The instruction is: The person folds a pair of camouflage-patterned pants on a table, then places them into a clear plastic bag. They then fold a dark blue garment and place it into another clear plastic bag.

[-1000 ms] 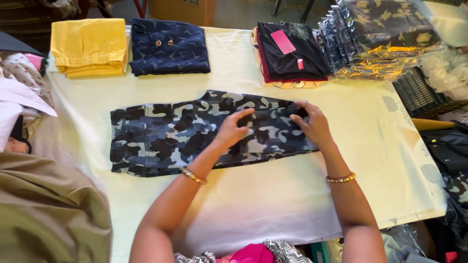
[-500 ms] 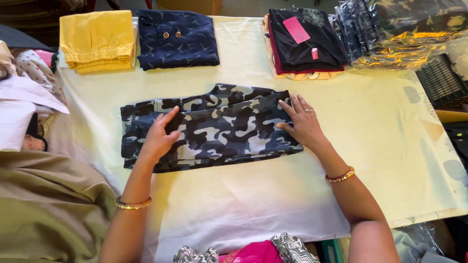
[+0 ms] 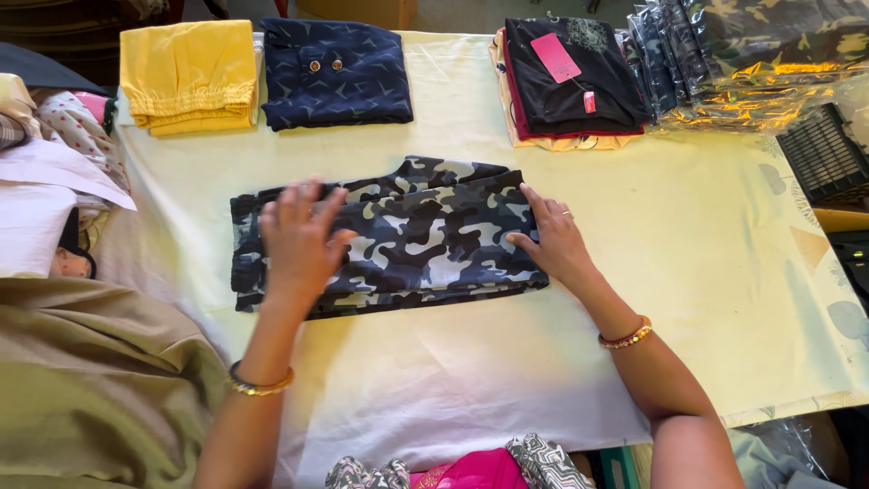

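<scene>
A blue, grey and white camouflage garment (image 3: 416,235) lies folded lengthwise in the middle of a pale cloth-covered table (image 3: 706,272). My left hand (image 3: 297,237) is spread flat over the garment's left part, fingers apart, slightly blurred. My right hand (image 3: 554,240) presses flat on the garment's right end, fingers apart, a ring on one finger. Both wrists wear bangles. Neither hand grips the cloth.
Along the far edge lie a folded yellow garment (image 3: 190,77), a folded navy patterned garment (image 3: 335,72), a black garment with a pink tag (image 3: 570,68) and plastic-wrapped camouflage packs (image 3: 751,59). An olive cloth (image 3: 90,380) and papers (image 3: 41,195) sit at the left.
My left hand has slid leftward along the garment from near the right hand to its left part. The right hand stays pressed on the right end.
</scene>
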